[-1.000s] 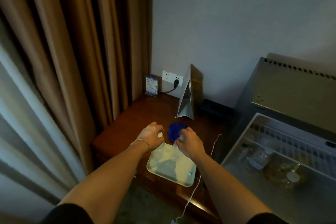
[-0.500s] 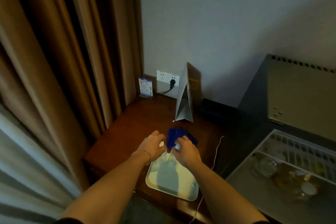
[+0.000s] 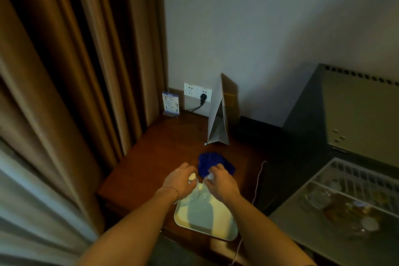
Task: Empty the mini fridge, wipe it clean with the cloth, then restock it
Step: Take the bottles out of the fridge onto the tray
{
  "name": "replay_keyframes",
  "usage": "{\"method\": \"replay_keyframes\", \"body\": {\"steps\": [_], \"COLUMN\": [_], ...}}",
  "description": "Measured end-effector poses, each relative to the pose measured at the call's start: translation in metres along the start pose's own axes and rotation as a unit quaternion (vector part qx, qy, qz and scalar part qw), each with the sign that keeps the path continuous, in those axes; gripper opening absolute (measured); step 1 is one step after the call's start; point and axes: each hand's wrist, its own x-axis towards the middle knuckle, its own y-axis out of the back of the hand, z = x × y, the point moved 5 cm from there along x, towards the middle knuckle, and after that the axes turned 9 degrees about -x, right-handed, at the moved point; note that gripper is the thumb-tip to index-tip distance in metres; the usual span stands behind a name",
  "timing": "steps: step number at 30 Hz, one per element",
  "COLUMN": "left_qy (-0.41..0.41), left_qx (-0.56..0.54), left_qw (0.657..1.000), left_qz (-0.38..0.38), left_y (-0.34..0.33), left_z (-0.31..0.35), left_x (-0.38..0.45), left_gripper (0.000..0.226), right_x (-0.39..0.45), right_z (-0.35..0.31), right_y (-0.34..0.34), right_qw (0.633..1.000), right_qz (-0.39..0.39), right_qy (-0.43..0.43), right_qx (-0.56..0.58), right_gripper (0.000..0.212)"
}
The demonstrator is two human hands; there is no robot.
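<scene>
My left hand (image 3: pixel 180 181) grips a clear water bottle with a white cap (image 3: pixel 191 177), held over the far end of a pale tray (image 3: pixel 194 218) on the wooden desk. My right hand (image 3: pixel 220 182) grips a second clear bottle with a white cap (image 3: pixel 210 177) beside the first. A crumpled blue cloth (image 3: pixel 212 163) lies on the desk just beyond both hands. At the right the dark mini fridge (image 3: pixel 349 112) stands with its door (image 3: pixel 302 239) open, and bottles (image 3: pixel 336 207) sit in the door shelf behind a white rail.
The wooden desk (image 3: pixel 155 157) is bounded by brown curtains (image 3: pixel 64 71) on the left and the wall behind. A folded white card (image 3: pixel 218 119), a small blue sign (image 3: pixel 171 103), a wall socket with a black plug (image 3: pixel 201 96) and a thin white cable (image 3: pixel 258 181) are nearby.
The view has swung left and up, so the fridge door sits further right and lower. Both hands stay over the tray's far end holding the two bottles.
</scene>
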Motion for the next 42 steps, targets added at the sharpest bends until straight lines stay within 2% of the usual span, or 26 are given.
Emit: {"method": "replay_keyframes", "body": {"steps": [6, 11, 19, 22, 27, 32, 39, 42], "left_qy": [0.017, 0.026, 0.02, 0.005, -0.053, -0.099, -0.153, -0.158], "left_qx": [-0.038, -0.055, -0.009, 0.007, -0.001, -0.02, 0.014, 0.029], "left_qw": [0.999, 0.998, 1.0, 1.0, 0.999, 0.994, 0.983, 0.982], "left_qz": [-0.009, -0.009, 0.013, 0.021, -0.007, -0.042, -0.096, -0.095], "left_y": [0.006, 0.015, 0.017, 0.016, -0.006, -0.042, -0.073, -0.085], "left_z": [-0.002, -0.001, 0.003, 0.012, 0.047, 0.092, 0.173, 0.211], "left_x": [-0.01, -0.022, -0.052, -0.056, -0.064, -0.082, -0.105, -0.11], "left_gripper": [0.036, 0.043, 0.057, 0.055, 0.05, 0.051, 0.051, 0.056], "right_x": [-0.002, -0.012, -0.056, -0.072, -0.114, -0.163, -0.239, -0.27], "right_z": [0.005, 0.006, 0.0, 0.0, 0.012, 0.057, 0.161, 0.207], "right_y": [0.01, 0.018, 0.013, 0.019, 0.028, 0.041, 0.063, 0.076], "right_qw": [0.999, 0.999, 0.998, 0.997, 0.994, 0.989, 0.976, 0.97], "right_qz": [0.013, 0.041, 0.051, 0.065, 0.093, 0.108, 0.12, 0.133], "right_qy": [0.011, 0.006, -0.011, -0.027, -0.066, -0.1, -0.18, -0.202], "right_qx": [-0.031, -0.035, -0.039, -0.027, 0.0, -0.002, -0.006, -0.008], "right_gripper": [0.041, 0.038, 0.039, 0.04, 0.044, 0.046, 0.05, 0.05]}}
